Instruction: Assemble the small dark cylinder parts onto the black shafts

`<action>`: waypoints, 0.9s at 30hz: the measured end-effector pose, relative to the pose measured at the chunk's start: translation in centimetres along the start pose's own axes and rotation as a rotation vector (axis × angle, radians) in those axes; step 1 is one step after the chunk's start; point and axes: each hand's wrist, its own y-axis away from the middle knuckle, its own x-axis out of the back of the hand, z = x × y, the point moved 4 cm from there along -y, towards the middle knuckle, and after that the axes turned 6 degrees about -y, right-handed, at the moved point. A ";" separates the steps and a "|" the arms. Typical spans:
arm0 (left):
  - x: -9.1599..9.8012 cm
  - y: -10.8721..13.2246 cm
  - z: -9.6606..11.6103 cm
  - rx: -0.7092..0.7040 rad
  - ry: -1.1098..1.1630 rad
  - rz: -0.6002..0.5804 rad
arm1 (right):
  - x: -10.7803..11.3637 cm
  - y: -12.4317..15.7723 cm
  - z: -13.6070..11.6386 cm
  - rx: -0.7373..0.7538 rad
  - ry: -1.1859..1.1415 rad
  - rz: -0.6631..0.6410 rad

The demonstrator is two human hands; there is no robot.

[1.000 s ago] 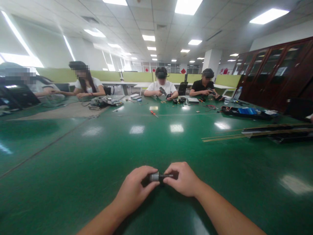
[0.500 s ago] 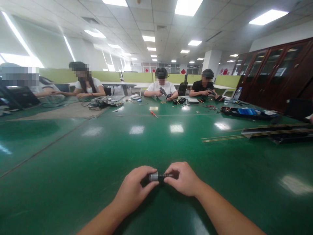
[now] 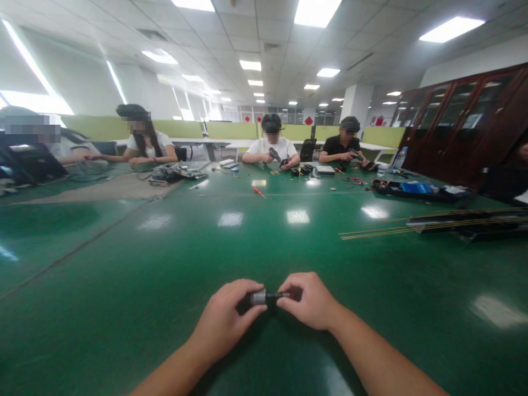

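Since the earliest frame the gap between the two hands has widened very slightly, so a little more dark shaft shows between the fingertips, and a person (image 3: 523,197) at the far right edge has come further into view. Both forearms reach in from the lower corners and angle inward, wrists bent so that the hands meet near the bottom centre, low over the bench (image 3: 264,247). The left hand (image 3: 226,312) grips the thicker end of a small cylindrical piece (image 3: 259,297) between thumb and fingers, thumb beneath and index above. The right hand (image 3: 310,302) pinches its thinner end, with the index finger arched above the thumb. The piece lies roughly level, crosswise between them; whether it touches the bench cannot be told.

Its left part is a smooth grey barrel with a dull metallic sheen; next comes a narrow black section, then a slim, paler tip partly hidden by the right fingers. Glossy green covers the bench, mirroring the ceiling lights in pale patches. Farther off lie an orange-red screwdriver (image 3: 259,192) and thin, straight yellowish rods (image 3: 379,232), beside a reddish-brown cabinet (image 3: 457,126) with glass panes.
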 end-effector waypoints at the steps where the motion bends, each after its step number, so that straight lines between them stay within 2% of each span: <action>1: 0.0 0.0 0.0 0.000 -0.001 0.003 | 0.0 0.0 0.0 0.000 -0.001 0.001; 27: 0.1 0.1 -0.5 0.020 0.001 -0.002 | 0.3 0.0 0.1 -0.017 -0.052 0.026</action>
